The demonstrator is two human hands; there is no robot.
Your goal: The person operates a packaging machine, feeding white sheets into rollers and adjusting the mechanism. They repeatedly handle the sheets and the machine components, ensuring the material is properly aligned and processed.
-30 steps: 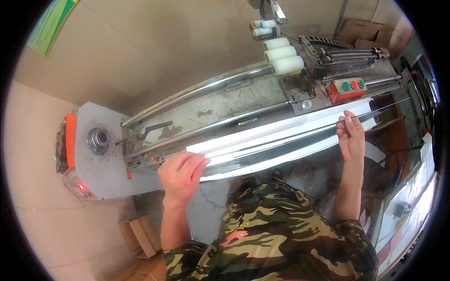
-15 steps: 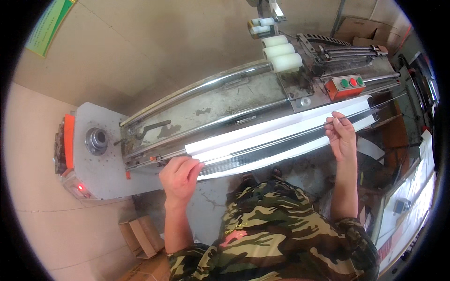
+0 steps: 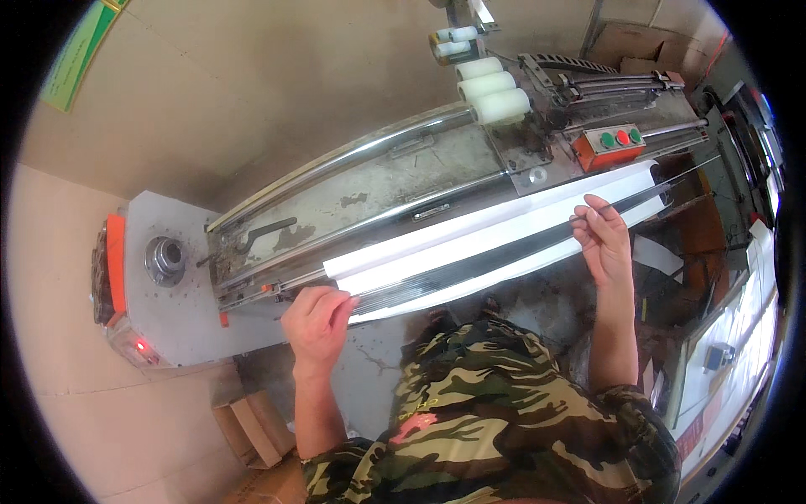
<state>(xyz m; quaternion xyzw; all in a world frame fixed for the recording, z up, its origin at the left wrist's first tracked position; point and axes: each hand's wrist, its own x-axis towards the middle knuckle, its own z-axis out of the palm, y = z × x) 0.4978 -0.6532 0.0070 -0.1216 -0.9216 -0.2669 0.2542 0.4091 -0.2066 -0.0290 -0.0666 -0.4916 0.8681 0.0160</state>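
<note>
Both hands, left (image 3: 317,319) and right (image 3: 603,239), reach forward, fingers closed on the long white strips (image 3: 478,248).

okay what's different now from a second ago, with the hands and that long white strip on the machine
The right hand slid leftward along the thin dark rods on the long white strip, staying pinched on them. The left hand kept its grip at the near end. The strip and machine stayed put.
</note>
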